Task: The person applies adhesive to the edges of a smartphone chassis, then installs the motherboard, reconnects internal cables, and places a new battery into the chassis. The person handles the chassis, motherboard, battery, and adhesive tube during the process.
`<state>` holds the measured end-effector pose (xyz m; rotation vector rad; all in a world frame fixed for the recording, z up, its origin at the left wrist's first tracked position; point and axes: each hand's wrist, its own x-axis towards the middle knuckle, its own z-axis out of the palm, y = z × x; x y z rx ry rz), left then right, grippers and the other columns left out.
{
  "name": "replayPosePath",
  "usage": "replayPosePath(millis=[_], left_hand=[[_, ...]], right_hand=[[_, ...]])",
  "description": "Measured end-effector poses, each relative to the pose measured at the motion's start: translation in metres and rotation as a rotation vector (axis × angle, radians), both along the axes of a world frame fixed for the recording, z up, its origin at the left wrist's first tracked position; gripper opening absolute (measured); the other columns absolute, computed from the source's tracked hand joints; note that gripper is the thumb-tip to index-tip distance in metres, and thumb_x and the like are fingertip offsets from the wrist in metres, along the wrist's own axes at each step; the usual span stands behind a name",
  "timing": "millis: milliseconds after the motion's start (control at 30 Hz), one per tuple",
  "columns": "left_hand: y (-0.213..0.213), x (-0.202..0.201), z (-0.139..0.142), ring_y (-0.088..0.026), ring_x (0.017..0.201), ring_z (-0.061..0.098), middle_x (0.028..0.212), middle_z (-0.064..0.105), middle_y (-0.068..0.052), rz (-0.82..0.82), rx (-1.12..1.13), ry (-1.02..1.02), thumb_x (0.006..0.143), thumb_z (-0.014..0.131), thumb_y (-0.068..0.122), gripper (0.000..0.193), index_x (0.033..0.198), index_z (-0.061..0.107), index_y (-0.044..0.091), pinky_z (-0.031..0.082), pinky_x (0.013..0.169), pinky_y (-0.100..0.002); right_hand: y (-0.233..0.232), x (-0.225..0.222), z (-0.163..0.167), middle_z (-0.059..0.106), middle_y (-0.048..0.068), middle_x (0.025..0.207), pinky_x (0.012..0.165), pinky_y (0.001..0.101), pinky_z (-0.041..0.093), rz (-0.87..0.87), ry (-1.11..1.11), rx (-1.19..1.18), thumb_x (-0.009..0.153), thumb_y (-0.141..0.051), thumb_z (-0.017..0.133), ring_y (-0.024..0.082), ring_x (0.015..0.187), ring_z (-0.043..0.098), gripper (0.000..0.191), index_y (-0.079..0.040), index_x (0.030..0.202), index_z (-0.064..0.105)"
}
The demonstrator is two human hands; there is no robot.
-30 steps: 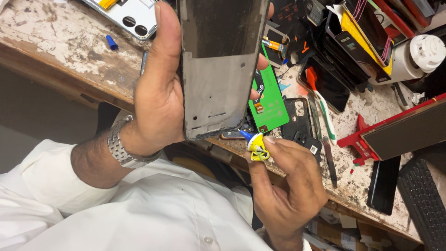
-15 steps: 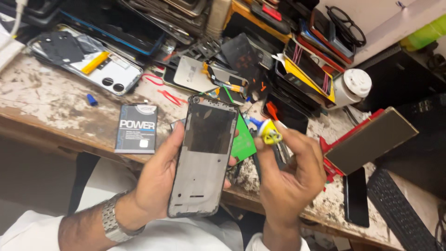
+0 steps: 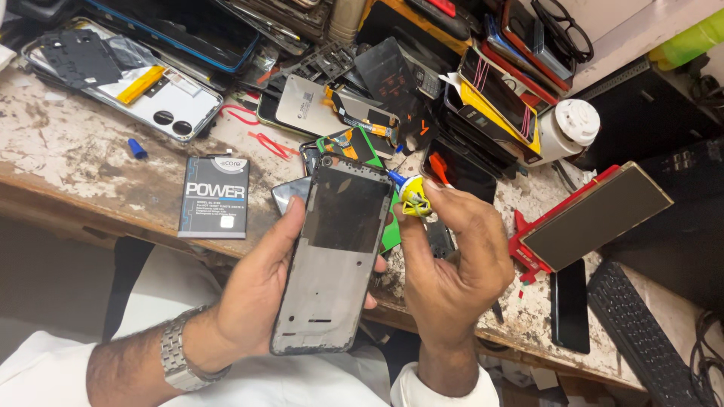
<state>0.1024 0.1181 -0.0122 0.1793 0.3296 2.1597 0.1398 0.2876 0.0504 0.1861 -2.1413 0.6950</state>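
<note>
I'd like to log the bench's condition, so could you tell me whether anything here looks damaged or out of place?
Yes: the worn wooden bench top is stained and flaking, and stripped phone parts lie in a jumbled heap behind the bare grey phone frame in the left hand.

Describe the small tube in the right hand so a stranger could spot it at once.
Start at the worn workbench and find the phone frame held upright in the left hand. Just right of its top edge, the right hand pinches a small yellow tube with a blue tip, the only yellow-and-blue thing between fingers.
</note>
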Motion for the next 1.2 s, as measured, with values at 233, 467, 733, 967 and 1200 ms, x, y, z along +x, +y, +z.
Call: replayPosePath(millis=[233, 467, 733, 967, 1200], left_hand=[[0.0004, 0.0007, -0.0009, -0.028, 0.093, 0.074, 0.118, 0.071, -0.017, -0.001, -0.024, -0.020, 0.104, 0.025, 0.063, 0.074, 0.146, 0.054, 0.009, 0.061, 0.083, -0.040], [0.0004, 0.0010, -0.0018, -0.027, 0.093, 0.074, 0.118, 0.071, -0.017, 0.011, -0.039, -0.008, 0.103, 0.026, 0.063, 0.073, 0.146, 0.053, 0.010, 0.061, 0.082, -0.040], [0.0027, 0.0024, -0.0019, -0.025, 0.094, 0.073, 0.119, 0.071, -0.017, 0.026, -0.073, 0.007, 0.103, 0.026, 0.063, 0.074, 0.146, 0.054, 0.009, 0.061, 0.082, -0.039], [0.0035, 0.0030, -0.0047, -0.025, 0.096, 0.073, 0.121, 0.071, -0.017, 0.029, -0.028, 0.007, 0.104, 0.025, 0.062, 0.073, 0.147, 0.053, 0.009, 0.060, 0.083, -0.039], [0.0024, 0.0054, 0.0007, -0.026, 0.102, 0.070, 0.127, 0.066, -0.017, 0.078, 0.021, 0.082, 0.107, 0.028, 0.058, 0.068, 0.152, 0.046, 0.010, 0.058, 0.087, -0.040]], right_hand=[[0.0008, -0.0005, -0.0031, 0.071, 0.011, 0.114, 0.093, 0.0267, 0.058, 0.014, -0.012, -0.036, 0.091, 0.008, 0.084, 0.018, 0.106, 0.071, 0.033, -0.002, 0.119, 0.071], [0.0038, 0.0013, -0.0022, 0.072, 0.010, 0.111, 0.090, 0.0271, 0.056, -0.070, 0.004, 0.027, 0.088, 0.007, 0.087, 0.018, 0.101, 0.070, 0.034, -0.003, 0.118, 0.072], [0.0038, 0.0060, 0.0011, 0.072, 0.009, 0.112, 0.091, 0.0278, 0.056, -0.069, 0.014, 0.055, 0.088, 0.007, 0.088, 0.019, 0.103, 0.070, 0.035, -0.003, 0.118, 0.072], [0.0029, 0.0055, 0.0010, 0.072, 0.009, 0.111, 0.090, 0.0276, 0.056, -0.082, 0.010, 0.048, 0.087, 0.007, 0.087, 0.019, 0.102, 0.070, 0.036, -0.003, 0.118, 0.072], [0.0039, 0.0076, -0.0001, 0.071, 0.010, 0.112, 0.090, 0.0277, 0.057, -0.085, 0.011, 0.032, 0.088, 0.007, 0.087, 0.018, 0.102, 0.070, 0.037, -0.003, 0.119, 0.071]])
